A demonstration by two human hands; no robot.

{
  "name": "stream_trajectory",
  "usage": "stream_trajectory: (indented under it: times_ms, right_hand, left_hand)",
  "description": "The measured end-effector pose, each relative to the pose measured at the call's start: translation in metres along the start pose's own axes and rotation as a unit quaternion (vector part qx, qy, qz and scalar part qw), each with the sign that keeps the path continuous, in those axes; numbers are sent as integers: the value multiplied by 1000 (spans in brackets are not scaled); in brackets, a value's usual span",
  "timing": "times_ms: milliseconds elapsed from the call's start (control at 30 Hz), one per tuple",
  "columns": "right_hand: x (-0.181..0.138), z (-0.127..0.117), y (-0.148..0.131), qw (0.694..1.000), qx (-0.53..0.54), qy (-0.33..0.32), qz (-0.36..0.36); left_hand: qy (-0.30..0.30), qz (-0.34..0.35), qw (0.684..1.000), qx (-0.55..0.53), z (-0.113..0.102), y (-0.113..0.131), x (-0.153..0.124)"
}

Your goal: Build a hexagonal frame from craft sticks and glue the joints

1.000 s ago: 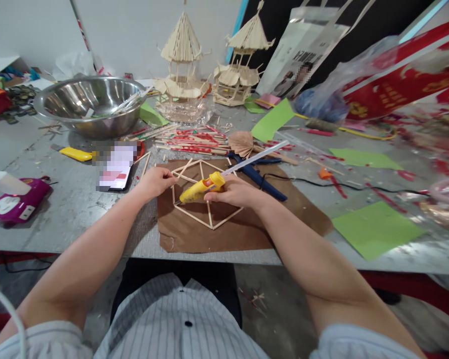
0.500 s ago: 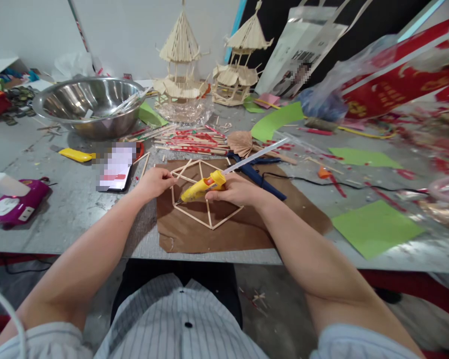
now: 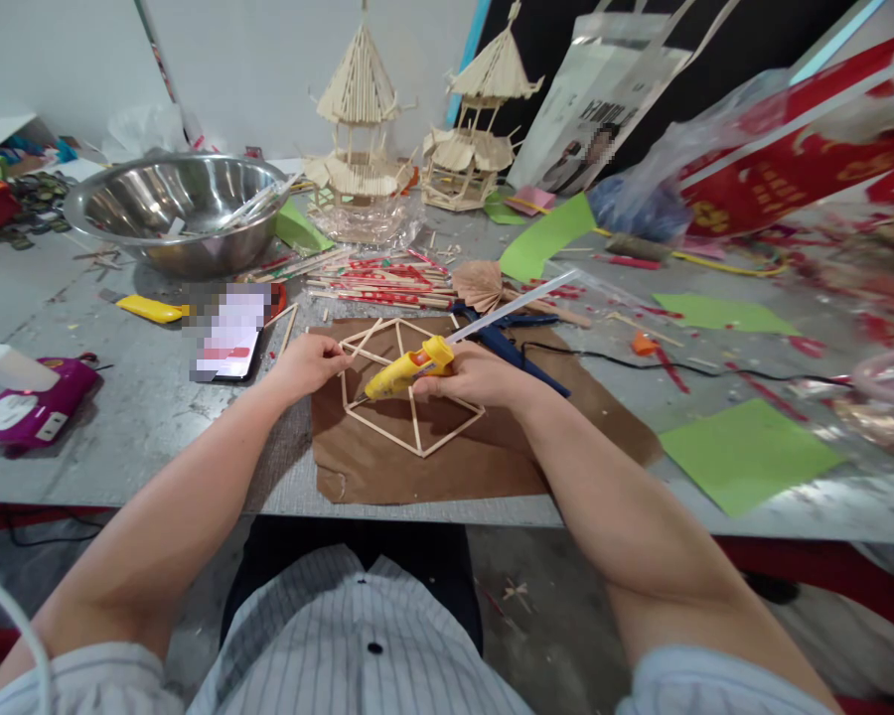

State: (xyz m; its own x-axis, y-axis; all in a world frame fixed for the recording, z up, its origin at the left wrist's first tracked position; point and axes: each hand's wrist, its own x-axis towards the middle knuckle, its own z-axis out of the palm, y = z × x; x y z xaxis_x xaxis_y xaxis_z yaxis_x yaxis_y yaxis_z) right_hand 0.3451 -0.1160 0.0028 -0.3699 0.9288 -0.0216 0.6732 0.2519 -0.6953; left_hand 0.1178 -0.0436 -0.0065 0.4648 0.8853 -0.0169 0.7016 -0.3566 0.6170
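My right hand [image 3: 477, 375] is wrapped around a yellow hot glue gun [image 3: 409, 367], with a long clear glue stick [image 3: 518, 306] out of its back end. Its nozzle points down-left, close to the left corner of a hexagonal frame of thin wooden sticks [image 3: 387, 434]. The frame lies on brown paper [image 3: 387, 479]. With fingers pinched, my left hand [image 3: 314, 364] grips a wooden stick [image 3: 367, 336] at the frame's upper left. The fingertips partly hide that corner, and my right hand covers part of the frame's right side.
Red-marked sticks [image 3: 379, 281] lie behind the paper beside navy-handled tool parts [image 3: 521, 359] and a black cord [image 3: 626, 359]. To the left are a phone [image 3: 230, 333], a yellow cutter [image 3: 151, 309] and a steel bowl [image 3: 179, 248]. Two stick pagodas [image 3: 362, 94] stand behind.
The glue gun has shifted slightly right and up, its nozzle drawing back a little from the frame's left corner. My left hand stays in nearly the same place.
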Motion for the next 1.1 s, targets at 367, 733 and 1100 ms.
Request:
stream_trajectory:
  times_ms: [367,733,1100]
  right_hand:
    - [-1,-4,2,999,-46,8,15]
    - [-2,-8,5,999,-39,5,24]
    - [-5,-12,-4,999,-32,13,30]
  left_hand:
    - [-3,-5,1000,-2,0,-1,0]
    - [-4,-4,1000,1,0,0,0]
    - [-2,-1,1000,11,-1,2,-1]
